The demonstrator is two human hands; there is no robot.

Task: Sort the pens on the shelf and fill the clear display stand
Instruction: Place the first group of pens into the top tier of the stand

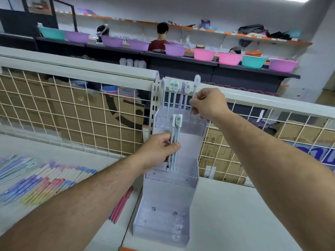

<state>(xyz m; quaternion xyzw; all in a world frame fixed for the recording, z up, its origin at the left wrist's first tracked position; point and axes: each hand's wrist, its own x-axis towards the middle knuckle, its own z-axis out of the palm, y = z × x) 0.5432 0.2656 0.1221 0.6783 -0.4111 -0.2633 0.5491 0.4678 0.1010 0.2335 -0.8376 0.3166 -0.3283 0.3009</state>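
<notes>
Five standing pens already fill the left part of the top tier of the clear display stand. Your right hand pinches a sixth pen by its barrel. Its tip points down at the right end of that row, so you look to be seating it in the next free hole. Gripping it mid-barrel keeps it vertical for a straight drop.

Your left hand is wrapped round the spare pens, a small bundle with two toppers showing. It holds them upright with their tips just above the middle tier, close by for the next pick. That tier and the bottom tier hold nothing yet, so most of the filling is ahead of you.

The stand sits on the shelf with its tall back toward the wire grid at the rear edge. The loose pens lie fanned out toward the shelf's left edge. A few pink pens lie just beside the stand's lower left corner, and they may roll if nudged.
</notes>
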